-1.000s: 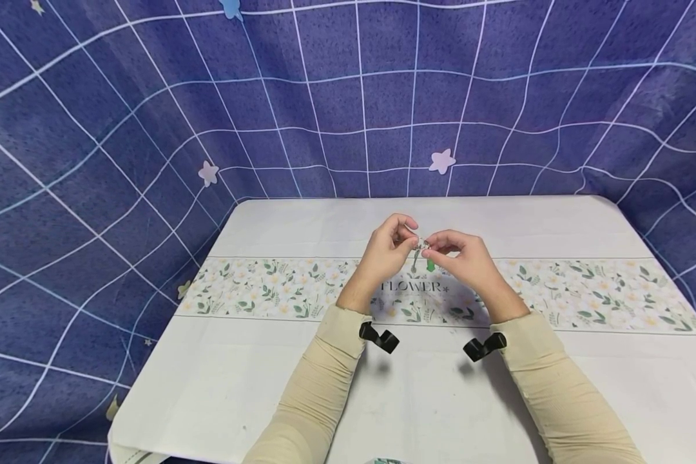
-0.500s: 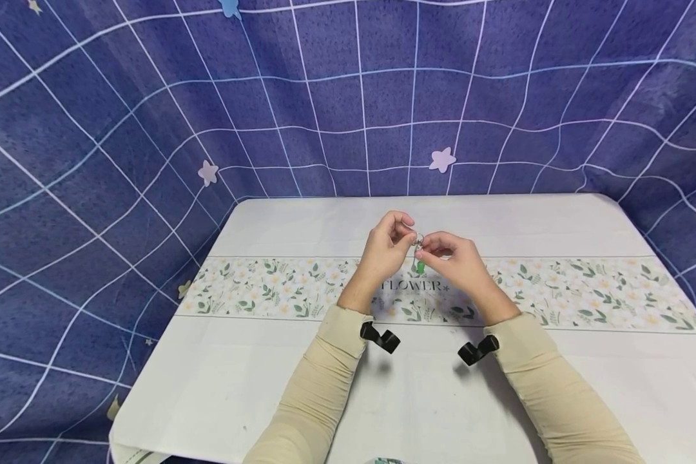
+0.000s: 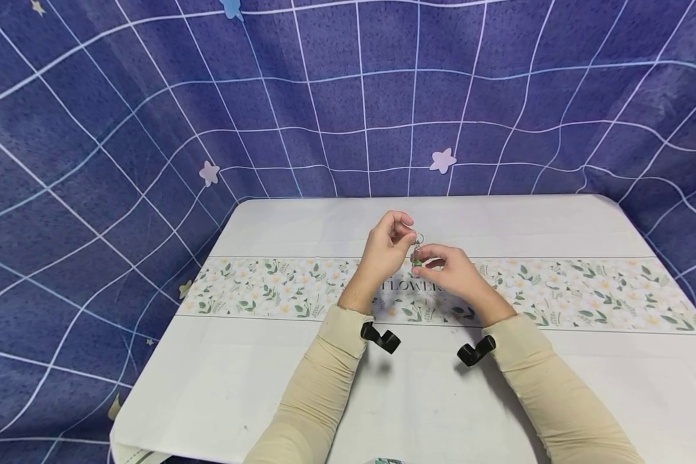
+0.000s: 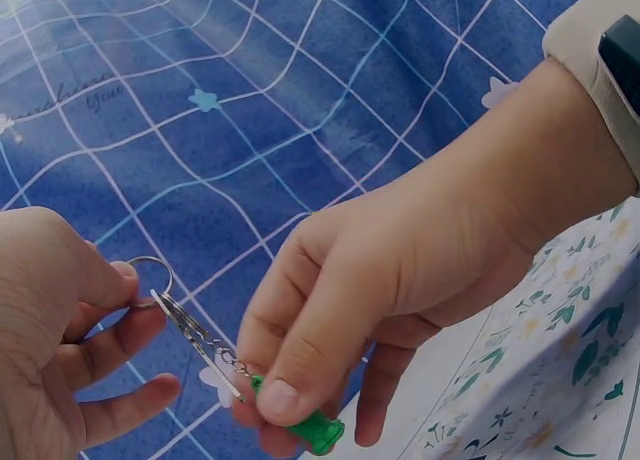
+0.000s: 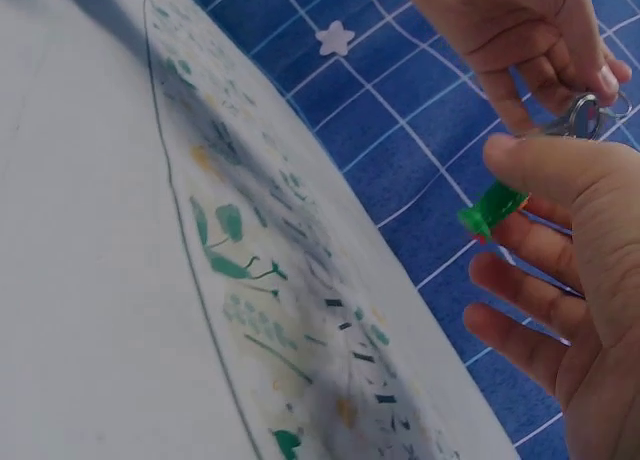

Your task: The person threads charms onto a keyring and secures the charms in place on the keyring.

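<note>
In the head view both hands hover over the table around a small keychain. My left hand (image 3: 385, 248) pinches its metal split ring (image 4: 168, 272) between thumb and finger. From the ring hang a short chain (image 4: 228, 354) and a flat silvery metal piece (image 4: 195, 338), its exact kind unclear. My right hand (image 3: 455, 274) pinches the green pendant (image 4: 325, 432) at the chain's end, thumb on one side and fingers on the other. In the right wrist view the pendant (image 5: 485, 212) pokes out past the thumb; part of it stays covered by the fingers.
A white tablecloth (image 3: 209, 380) with a flowered band (image 3: 267, 289) covers the table. Blue gridded curtain (image 3: 325, 103) hangs behind and at the sides. Something with a green pattern (image 3: 385, 461) barely shows at the bottom edge. Black straps (image 3: 381, 338) sit at the wrists.
My right hand has moved slightly left and down, from near the ring to the green pendant, now covering most of it. The left hand has stayed nearly in place.
</note>
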A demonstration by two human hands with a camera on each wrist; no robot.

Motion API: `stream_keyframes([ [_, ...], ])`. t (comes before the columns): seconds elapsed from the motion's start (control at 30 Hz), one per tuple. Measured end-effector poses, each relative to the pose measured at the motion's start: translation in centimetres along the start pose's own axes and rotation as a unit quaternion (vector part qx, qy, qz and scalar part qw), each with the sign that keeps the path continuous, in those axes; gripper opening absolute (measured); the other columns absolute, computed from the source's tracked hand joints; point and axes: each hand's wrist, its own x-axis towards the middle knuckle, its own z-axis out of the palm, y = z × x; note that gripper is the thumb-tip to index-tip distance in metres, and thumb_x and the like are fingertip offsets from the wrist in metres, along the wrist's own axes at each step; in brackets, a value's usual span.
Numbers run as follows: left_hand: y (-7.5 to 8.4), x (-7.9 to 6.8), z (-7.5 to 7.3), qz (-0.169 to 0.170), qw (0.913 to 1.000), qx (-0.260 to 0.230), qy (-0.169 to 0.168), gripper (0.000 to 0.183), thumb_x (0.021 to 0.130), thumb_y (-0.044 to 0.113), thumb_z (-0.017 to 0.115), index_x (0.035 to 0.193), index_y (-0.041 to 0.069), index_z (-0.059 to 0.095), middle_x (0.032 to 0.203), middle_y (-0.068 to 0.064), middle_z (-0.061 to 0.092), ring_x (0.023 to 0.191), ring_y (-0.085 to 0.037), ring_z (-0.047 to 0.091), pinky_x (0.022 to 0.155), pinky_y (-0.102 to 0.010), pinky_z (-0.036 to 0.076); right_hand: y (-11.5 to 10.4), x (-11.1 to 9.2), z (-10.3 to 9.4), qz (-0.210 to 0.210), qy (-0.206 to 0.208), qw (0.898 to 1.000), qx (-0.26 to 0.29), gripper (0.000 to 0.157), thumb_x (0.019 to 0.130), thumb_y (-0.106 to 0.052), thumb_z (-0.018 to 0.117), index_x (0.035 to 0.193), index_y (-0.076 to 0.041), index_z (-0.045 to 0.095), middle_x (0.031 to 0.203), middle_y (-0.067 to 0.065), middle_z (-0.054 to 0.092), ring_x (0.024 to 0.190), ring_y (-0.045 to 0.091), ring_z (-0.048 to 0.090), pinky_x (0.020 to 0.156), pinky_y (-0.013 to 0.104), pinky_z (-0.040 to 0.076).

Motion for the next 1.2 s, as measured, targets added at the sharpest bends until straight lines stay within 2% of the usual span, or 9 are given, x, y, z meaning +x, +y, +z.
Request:
stream_keyframes([
  [0.3, 0.0, 0.1, -0.4, -0.009, 0.9997, -0.015, 0.014, 0.019, 0.094, -0.006, 0.064, 0.110, 0.001, 0.057, 0.088, -0.014, 0.067, 0.083, -0.023, 0.065, 0.086, -0.028, 0.053, 0.0, -0.2, -0.8, 0.021, 0.023, 0.999, -0.031, 0.017, 0.090, -0.007, 0.076, 0.105, 0.001, 0.074, 0.099, 0.014, 0.074, 0.086, 0.025, 0.069, 0.078, 0.030, 0.056],
  [0.57, -0.6, 0.3, -0.7, -0.001, 0.9993, -0.031, 0.022, 0.020, 0.093, -0.008, 0.064, 0.110, -0.001, 0.056, 0.088, -0.015, 0.066, 0.082, -0.022, 0.066, 0.084, -0.026, 0.053, -4.2, -0.8, -2.8, 0.022, 0.040, 0.998, -0.043, 0.018, 0.089, 0.000, 0.075, 0.103, 0.010, 0.069, 0.092, 0.021, 0.072, 0.081, 0.019, 0.066, 0.074, 0.029, 0.055],
  [0.7, -0.8, 0.3, -0.8, -0.009, 0.9992, -0.035, 0.019, 0.020, 0.094, -0.008, 0.063, 0.112, -0.002, 0.055, 0.090, -0.015, 0.065, 0.082, -0.021, 0.065, 0.081, -0.023, 0.052, -3.0, -0.6, -3.8, 0.023, 0.055, 0.997, -0.040, 0.018, 0.089, -0.003, 0.076, 0.103, 0.006, 0.070, 0.092, 0.018, 0.071, 0.081, 0.015, 0.064, 0.072, 0.024, 0.052],
  [0.83, -1.0, 0.4, -0.7, -0.023, 0.9987, -0.042, 0.016, 0.021, 0.094, -0.008, 0.062, 0.112, -0.002, 0.054, 0.090, -0.013, 0.064, 0.083, -0.018, 0.063, 0.082, -0.025, 0.051, -1.2, -0.4, -4.8, 0.028, 0.075, 0.996, -0.049, 0.018, 0.091, -0.013, 0.077, 0.103, -0.001, 0.071, 0.092, 0.011, 0.070, 0.083, 0.012, 0.063, 0.076, 0.026, 0.051],
  [0.97, -1.5, 0.4, -0.4, -0.031, 0.9974, -0.064, 0.014, 0.020, 0.094, -0.009, 0.062, 0.110, -0.001, 0.052, 0.088, -0.009, 0.061, 0.089, -0.021, 0.063, 0.086, -0.026, 0.052, -1.8, -0.6, -5.4, 0.030, 0.093, 0.993, -0.062, 0.020, 0.091, -0.019, 0.077, 0.103, -0.005, 0.072, 0.095, 0.009, 0.070, 0.086, 0.013, 0.062, 0.081, 0.031, 0.051],
  [1.07, -2.0, 0.4, 0.0, -0.039, 0.9947, -0.095, 0.002, 0.021, 0.095, -0.009, 0.060, 0.112, -0.001, 0.050, 0.087, -0.005, 0.059, 0.100, -0.027, 0.068, 0.084, -0.025, 0.052, -2.4, -0.6, -5.6, 0.020, 0.110, 0.991, -0.069, 0.019, 0.091, -0.019, 0.078, 0.102, -0.005, 0.073, 0.099, 0.009, 0.071, 0.088, 0.012, 0.061, 0.081, 0.031, 0.050],
  [1.2, -2.9, 0.2, 0.6, -0.062, 0.9858, -0.154, -0.023, 0.021, 0.097, -0.009, 0.057, 0.113, 0.001, 0.047, 0.086, -0.003, 0.057, 0.112, -0.035, 0.067, 0.083, -0.024, 0.051, -3.1, -0.7, -5.7, 0.002, 0.128, 0.989, -0.071, 0.017, 0.089, -0.016, 0.080, 0.100, -0.005, 0.073, 0.102, 0.010, 0.072, 0.090, 0.009, 0.059, 0.082, 0.032, 0.050],
])
